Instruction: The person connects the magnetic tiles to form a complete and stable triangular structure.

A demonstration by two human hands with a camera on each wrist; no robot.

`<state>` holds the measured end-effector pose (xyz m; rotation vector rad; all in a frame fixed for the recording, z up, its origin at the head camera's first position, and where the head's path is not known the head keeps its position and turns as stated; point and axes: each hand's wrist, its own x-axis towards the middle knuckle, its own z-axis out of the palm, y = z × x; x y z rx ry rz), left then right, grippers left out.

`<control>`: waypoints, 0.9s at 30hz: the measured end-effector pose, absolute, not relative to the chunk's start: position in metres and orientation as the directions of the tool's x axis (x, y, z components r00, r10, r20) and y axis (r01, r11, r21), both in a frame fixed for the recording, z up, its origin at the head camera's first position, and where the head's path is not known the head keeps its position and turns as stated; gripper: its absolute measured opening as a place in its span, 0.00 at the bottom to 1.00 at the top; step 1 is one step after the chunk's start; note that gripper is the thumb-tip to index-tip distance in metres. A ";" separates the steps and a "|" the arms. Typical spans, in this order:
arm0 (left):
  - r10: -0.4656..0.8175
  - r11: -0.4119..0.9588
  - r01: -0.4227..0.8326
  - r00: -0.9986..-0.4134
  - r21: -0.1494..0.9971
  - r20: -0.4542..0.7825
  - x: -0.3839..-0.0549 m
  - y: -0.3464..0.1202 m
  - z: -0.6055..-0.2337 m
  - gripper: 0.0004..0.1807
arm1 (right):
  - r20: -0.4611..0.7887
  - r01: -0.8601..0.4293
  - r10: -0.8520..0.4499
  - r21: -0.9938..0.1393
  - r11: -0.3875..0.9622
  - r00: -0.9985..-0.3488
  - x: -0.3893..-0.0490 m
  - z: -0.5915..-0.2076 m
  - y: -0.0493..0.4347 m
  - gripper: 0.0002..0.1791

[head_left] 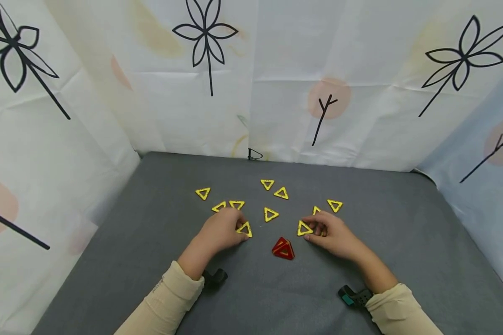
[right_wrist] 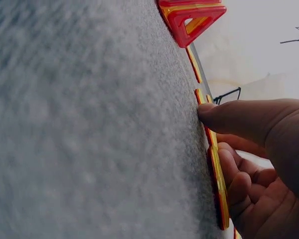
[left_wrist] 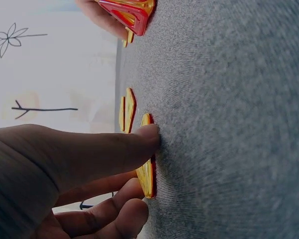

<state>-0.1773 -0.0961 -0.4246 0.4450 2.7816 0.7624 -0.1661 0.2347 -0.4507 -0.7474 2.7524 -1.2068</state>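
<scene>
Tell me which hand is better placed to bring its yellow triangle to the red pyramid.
Probably the right hand: its pinched triangle is close to the pyramid. The left hand also pinches one, but with a wider gap to cross.

Yellow triangle (head_left: 315, 210) partly behind right hand (head_left: 334, 235), sleeves (head_left: 167, 298) cropped below

A fabric-screened nook, building type unclear — grey bench (head_left: 276, 298) under the left hand (head_left: 223, 227), white plant-printed sheets (head_left: 285, 116) hanging beyond it.
</scene>
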 end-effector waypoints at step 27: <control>0.395 0.769 0.270 -0.913 0.579 -0.100 -0.177 -0.102 -0.427 0.16 | 0.108 -0.411 -0.463 -0.662 0.627 -0.880 -0.180 -0.432 0.200 0.18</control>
